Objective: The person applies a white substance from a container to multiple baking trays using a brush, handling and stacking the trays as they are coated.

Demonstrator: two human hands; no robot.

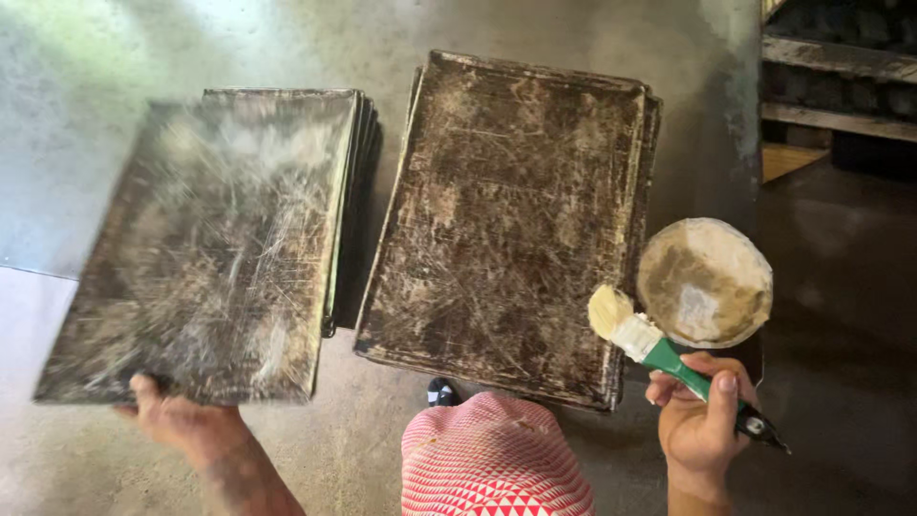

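Gripping a green-handled brush, right hand sits just right of the centre tray stack; round grease bowl touches the bristles. Left hand clamps a blurred tray over the left stack. Centre top tray looks dry, probably unbrushed. Floor lies open beyond the bowl.

Daylight glare washes out the grey concrete floor at 10–11 o'clock, dim shadow at 3 o'clock, heavy motion blur on the scratched dark metal baking tray at 9 o'clock, rest sharp.
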